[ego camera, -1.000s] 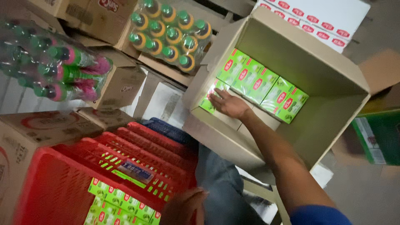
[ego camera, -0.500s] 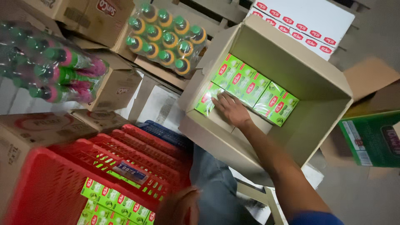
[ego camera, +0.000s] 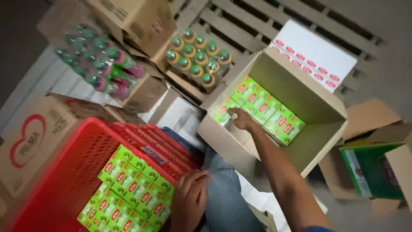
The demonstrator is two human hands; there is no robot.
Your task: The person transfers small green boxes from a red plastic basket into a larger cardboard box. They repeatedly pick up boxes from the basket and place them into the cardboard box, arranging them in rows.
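- The right hand (ego camera: 241,119) reached into the open cardboard box (ego camera: 317,148) at the centre right of the frame, fingers stretched flat and pressed on a green carton (ego camera: 224,110) at the box's near left corner; whether they gripped it could not be told.
- A row of more green cartons (ego camera: 267,109) lay along the box floor just beyond that hand, running toward the right wall.
- The left hand (ego camera: 189,199) sat at the lower centre, fingers curled loosely over the rim of the red basket (ego camera: 64,180), touching its near edge.
- Inside the basket, at the lower left, packed green cartons (ego camera: 128,189) lay side by side in rows.
- Shrink-wrapped bottles with green caps (ego camera: 197,56) stood at the upper centre, and a second wrapped pack of pink-and-green bottles (ego camera: 103,66) lay at the upper left on brown boxes.
- A white case with red marks (ego camera: 315,53) rested behind the open box, upper right.
- A dark green box (ego camera: 369,172) sat at the right edge.
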